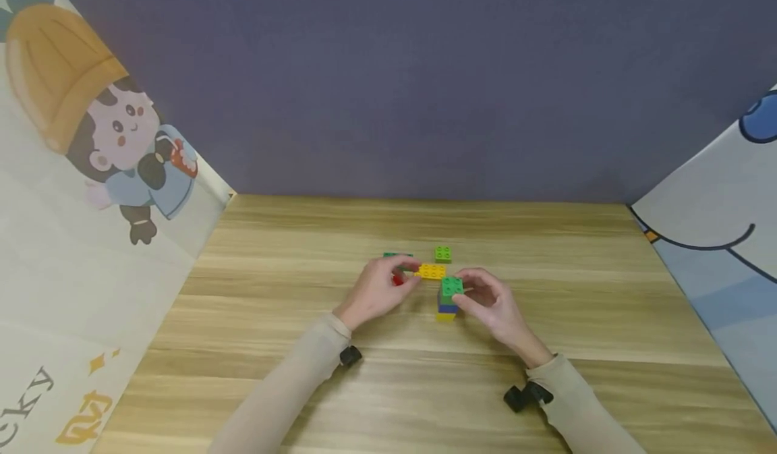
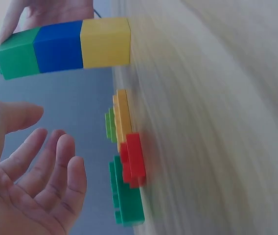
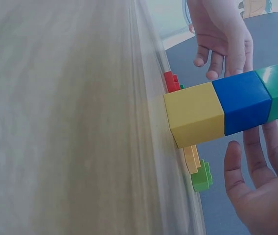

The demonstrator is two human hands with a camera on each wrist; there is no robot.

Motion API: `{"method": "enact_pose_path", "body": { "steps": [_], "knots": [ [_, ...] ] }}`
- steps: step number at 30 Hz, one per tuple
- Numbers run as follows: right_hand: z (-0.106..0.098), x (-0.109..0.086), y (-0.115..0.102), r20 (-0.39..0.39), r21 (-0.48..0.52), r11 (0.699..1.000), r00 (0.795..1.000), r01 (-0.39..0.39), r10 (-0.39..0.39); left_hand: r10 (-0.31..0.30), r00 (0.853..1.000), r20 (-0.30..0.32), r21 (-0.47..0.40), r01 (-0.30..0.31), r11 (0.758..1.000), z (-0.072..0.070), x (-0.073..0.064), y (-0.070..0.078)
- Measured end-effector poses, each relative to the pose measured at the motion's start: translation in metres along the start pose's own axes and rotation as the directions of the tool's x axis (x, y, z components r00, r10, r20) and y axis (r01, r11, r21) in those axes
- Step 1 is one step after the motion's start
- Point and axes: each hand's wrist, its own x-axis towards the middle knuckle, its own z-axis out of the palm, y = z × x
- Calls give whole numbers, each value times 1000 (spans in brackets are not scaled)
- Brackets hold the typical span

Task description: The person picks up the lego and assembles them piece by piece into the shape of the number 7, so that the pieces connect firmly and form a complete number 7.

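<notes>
A tower of three blocks stands upright on the table, with a yellow block (image 2: 105,43) at the bottom, a blue block (image 2: 58,46) in the middle and a green block (image 1: 451,288) on top. My right hand (image 1: 494,307) pinches the green block between thumb and finger. To the left of the tower, my left hand (image 1: 378,291) hovers with relaxed fingers and holds nothing. Below it lies a red brick (image 2: 136,159), partly hidden in the head view. A long yellow brick (image 1: 432,272) lies just beyond its fingertips.
Behind the left hand lies a long dark green brick (image 2: 129,198), mostly covered in the head view. A small light green brick (image 1: 443,254) sits farther back. The wooden table (image 1: 291,238) meets a dark back panel (image 1: 388,103) and printed side panels.
</notes>
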Motion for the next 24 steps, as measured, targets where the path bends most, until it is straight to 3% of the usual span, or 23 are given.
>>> {"method": "enact_pose_path", "body": {
  "steps": [9, 16, 24],
  "knots": [
    [-2, 3, 1, 1, 3, 1000, 1000, 9, -9, 7, 1000, 23, -19, -6, 1000, 10, 9, 1],
    [0, 1, 0, 3, -11, 1000, 1000, 26, -26, -24, 999, 42, 54, 22, 998, 12, 10, -1],
    [-1, 0, 1, 2, -14, 999, 999, 37, -37, -16, 999, 41, 124, 11, 992, 19, 15, -2]
  ]
}}
